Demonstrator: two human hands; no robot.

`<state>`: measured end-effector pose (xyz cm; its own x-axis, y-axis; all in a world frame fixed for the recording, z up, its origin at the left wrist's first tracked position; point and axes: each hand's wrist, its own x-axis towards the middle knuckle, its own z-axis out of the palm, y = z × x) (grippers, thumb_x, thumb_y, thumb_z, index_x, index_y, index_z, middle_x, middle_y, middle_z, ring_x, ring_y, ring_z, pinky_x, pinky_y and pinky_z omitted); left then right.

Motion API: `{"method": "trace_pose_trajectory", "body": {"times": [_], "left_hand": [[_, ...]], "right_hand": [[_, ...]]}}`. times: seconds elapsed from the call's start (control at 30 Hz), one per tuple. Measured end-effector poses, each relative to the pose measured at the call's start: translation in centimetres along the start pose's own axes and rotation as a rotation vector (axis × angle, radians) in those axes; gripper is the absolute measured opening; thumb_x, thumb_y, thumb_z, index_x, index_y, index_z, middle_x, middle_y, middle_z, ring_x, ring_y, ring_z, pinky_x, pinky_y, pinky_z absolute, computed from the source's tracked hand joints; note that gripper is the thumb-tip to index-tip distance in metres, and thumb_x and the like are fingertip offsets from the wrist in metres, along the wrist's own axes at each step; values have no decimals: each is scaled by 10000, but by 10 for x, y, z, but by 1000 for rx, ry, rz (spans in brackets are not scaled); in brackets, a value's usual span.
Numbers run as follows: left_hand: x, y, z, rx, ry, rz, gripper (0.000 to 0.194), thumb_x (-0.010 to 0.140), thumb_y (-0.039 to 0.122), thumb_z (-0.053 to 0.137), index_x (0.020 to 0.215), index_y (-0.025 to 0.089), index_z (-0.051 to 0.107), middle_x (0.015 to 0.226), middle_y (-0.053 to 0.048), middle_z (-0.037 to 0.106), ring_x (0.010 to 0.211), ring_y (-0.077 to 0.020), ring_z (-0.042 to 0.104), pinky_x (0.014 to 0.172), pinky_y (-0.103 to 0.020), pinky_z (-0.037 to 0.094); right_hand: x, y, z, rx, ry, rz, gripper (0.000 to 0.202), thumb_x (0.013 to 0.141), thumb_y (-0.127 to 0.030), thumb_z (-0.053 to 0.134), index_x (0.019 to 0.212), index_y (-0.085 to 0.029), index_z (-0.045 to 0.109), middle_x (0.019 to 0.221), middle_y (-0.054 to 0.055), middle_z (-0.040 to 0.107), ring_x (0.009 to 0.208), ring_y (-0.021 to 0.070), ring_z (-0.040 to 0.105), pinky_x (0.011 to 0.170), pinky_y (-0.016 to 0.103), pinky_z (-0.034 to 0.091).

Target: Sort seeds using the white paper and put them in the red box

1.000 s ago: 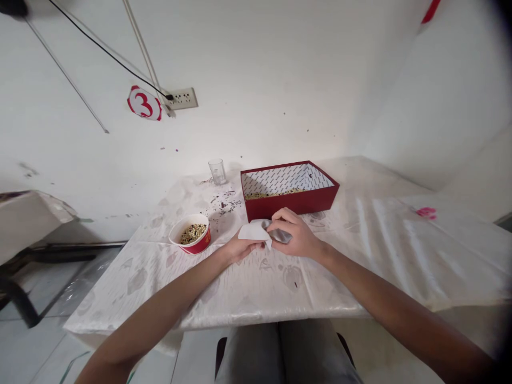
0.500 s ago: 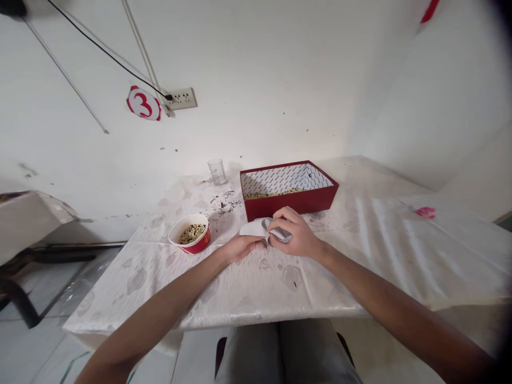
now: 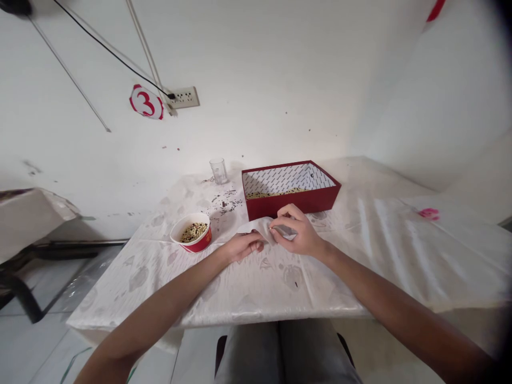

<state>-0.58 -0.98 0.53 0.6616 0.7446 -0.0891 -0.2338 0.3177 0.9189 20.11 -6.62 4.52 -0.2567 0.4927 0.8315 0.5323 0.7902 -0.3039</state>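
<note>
Sheet (image 3: 261, 225): one, in two hands (image 3: 300, 234); one box (image 3: 294, 202), one tub (image 3: 201, 244).

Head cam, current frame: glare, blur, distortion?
Head view: pale sheen along folds at the tablecloth's right side; head view: dark, blurry patch at the right edge; head view: fine grain detail in the bowl is soft; head view: white sheet blends into the cloth, low contrast.

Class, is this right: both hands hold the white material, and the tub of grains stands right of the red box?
No: the head view shows the tub left of the red box. The left hand and right hand hold the white material.
</note>
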Motion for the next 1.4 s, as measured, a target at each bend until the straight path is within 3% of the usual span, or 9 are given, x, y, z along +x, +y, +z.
{"method": "trace_pose_trajectory", "body": {"times": [0.07, 0.33, 0.63, 0.77, 0.93, 1.1, 1.27, 1.4], "left_hand": [[1, -1, 1, 2, 28, -1, 330, 612, 314, 899, 638, 157, 610, 575, 33, 527, 524, -77, 416, 529, -272, 351], [4, 2, 2, 0, 29, 66, 467, 541, 365, 950, 660, 181, 538, 568, 70, 461, 514, -51, 315, 499, -242, 236], [5, 2, 5, -30, 2, 117, 351, 586, 331, 907, 664, 183, 599, 585, 42, 510, 557, -84, 386, 559, -261, 320], [4, 3, 5, -38, 1, 104, 307, 602, 293, 905, 742, 173, 659, 697, 6, 599, 638, -107, 471, 619, -275, 371], [2, 4, 2, -37, -79, 71, 358, 618, 265, 895, 922, 171, 730, 850, -28, 671, 748, -141, 560, 688, -294, 435], [2, 5, -1, -104, -143, 33, 285, 690, 282, 842, 929, 155, 755, 868, -70, 704, 804, -184, 604, 761, -332, 470], [3, 3, -2, -145, -69, -8, 256, 690, 218, 868, 906, 128, 765, 902, -75, 730, 865, -190, 623, 890, -354, 455], [2, 0, -2, -150, -10, -11, 290, 682, 214, 905, 918, 144, 753, 869, -41, 710, 793, -148, 582, 816, -323, 436]], "right_hand": [[0, 0, 0, -7, -7, -23, 171, 852, -166, 704, 991, -266, 708, 952, 50, 560, 868, 211, 570, 747, 397, 510], [-2, 1, 1, -1, -81, -82, 226, 837, -164, 717, 1041, -262, 705, 975, 56, 571, 871, 211, 570, 738, 386, 511], [-2, 5, 3, -28, -72, -95, 245, 848, -152, 708, 1056, -281, 707, 957, 49, 604, 856, 210, 599, 744, 389, 530], [-3, 6, 4, -41, -65, -102, 234, 850, -143, 703, 1042, -275, 699, 950, 49, 602, 853, 208, 595, 739, 387, 525], [-2, 4, 6, -22, -64, -80, 197, 841, -142, 708, 1000, -257, 695, 935, 46, 592, 830, 200, 582, 720, 379, 508], [-2, 2, 5, 4, 1, -23, 188, 854, -154, 705, 1004, -266, 717, 942, 48, 583, 850, 205, 585, 731, 384, 520], [-1, 1, 1, -7, 41, 8, 195, 875, -170, 709, 1035, -278, 738, 943, 50, 582, 832, 203, 576, 716, 388, 524], [-1, 2, 1, -19, 28, -8, 219, 872, -170, 725, 1055, -288, 746, 944, 52, 584, 837, 204, 576, 716, 390, 527]]}}
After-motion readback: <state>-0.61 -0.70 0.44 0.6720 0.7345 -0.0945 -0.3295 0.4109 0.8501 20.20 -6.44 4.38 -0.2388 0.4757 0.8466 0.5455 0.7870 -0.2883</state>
